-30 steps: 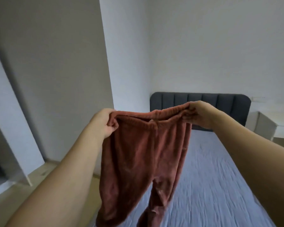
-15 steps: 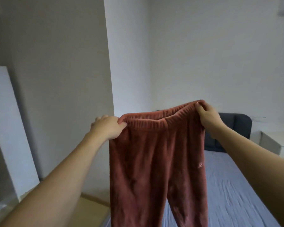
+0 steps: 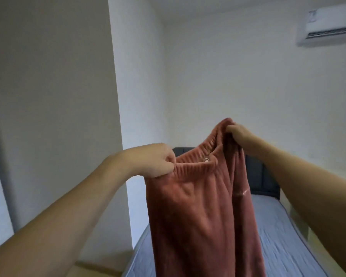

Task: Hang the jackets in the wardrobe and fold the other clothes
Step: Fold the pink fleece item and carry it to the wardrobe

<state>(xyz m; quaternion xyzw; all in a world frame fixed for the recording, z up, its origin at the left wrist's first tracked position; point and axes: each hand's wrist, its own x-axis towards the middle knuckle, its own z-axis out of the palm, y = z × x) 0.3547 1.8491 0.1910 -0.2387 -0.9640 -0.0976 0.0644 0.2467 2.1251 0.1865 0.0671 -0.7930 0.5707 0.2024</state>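
Head view: the fingers of the left hand point(image 3: 152, 161) are curled and clamped on the ribbed elastic waistband of a pair of rust-red fleece trousers point(image 3: 204, 216), thumb on the near face, the other fingers tucked behind the fabric. The right hand point(image 3: 237, 134) pinches the opposite end of the same waistband, fingers bunched together around a gathered fold of cloth; the individual fingertips are buried in the fleece and their exact placement cannot be told. The right hand stands higher and farther out than the left, at about the 1 o'clock position from it, so the waistband runs tilted, rising from left to right. The waist opening gapes slightly between the two grips, with a small pale mark visible inside it. The trousers hang freely from both hands, in front of the person, and run out of the bottom edge; a pale streak shows on the right leg panel. Both forearms are bare and extended, entering from 7 o'clock and 4 o'clock. Behind and below the garment lies a bed with a blue-grey creased sheet point(image 3: 278, 236), at 5 o'clock. A dark grey padded headboard point(image 3: 262, 182) stands against the far wall, partly hidden by the trousers. A white wall-mounted air conditioner point(image 3: 330, 25) sits at 2 o'clock. A pale wall column point(image 3: 136, 76) projects at 11 o'clock.
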